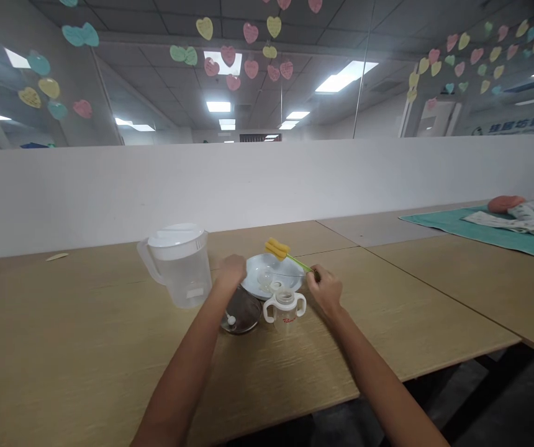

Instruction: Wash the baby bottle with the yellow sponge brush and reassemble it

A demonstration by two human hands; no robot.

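Note:
My right hand is closed round the handle of a bottle brush. Its yellow sponge head points up and left above a white bowl. At the bowl's left rim my left hand is curled, with its fingertips hidden from view. Clear and white small parts lie in the bowl. In front of it stands an uncapped baby bottle with two white handles and red lettering. A dark round plate lies beside the bottle, partly behind my left forearm, with a small white piece on it.
A translucent lidded pitcher stands to the left of my left hand. A green cloth with folded patterned fabric and a reddish item lies far right. A low white wall borders the wooden table's back; the front edge is near.

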